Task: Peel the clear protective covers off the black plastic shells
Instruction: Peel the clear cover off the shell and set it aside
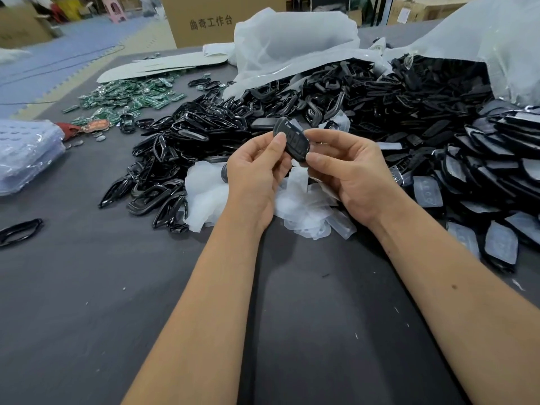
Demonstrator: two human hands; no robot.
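A black plastic shell [293, 140] is held up in front of me between both hands. My left hand [257, 173] pinches its upper left end with thumb and fingers. My right hand [347, 171] pinches its lower right end, thumb on the rim. Under my hands lies a heap of peeled clear covers [304, 211] on the dark table. To the right, several black shells with clear covers still on them [493, 182] lie stacked in rows. I cannot tell whether a cover is on the shell I hold.
A big pile of black frames and shells [263, 112] fills the middle of the table, spilling from white plastic bags [295, 42]. Green circuit boards [131, 97] lie at the far left, a clear bag of parts [26, 153] at the left edge, a loose black frame [20, 230] nearer.
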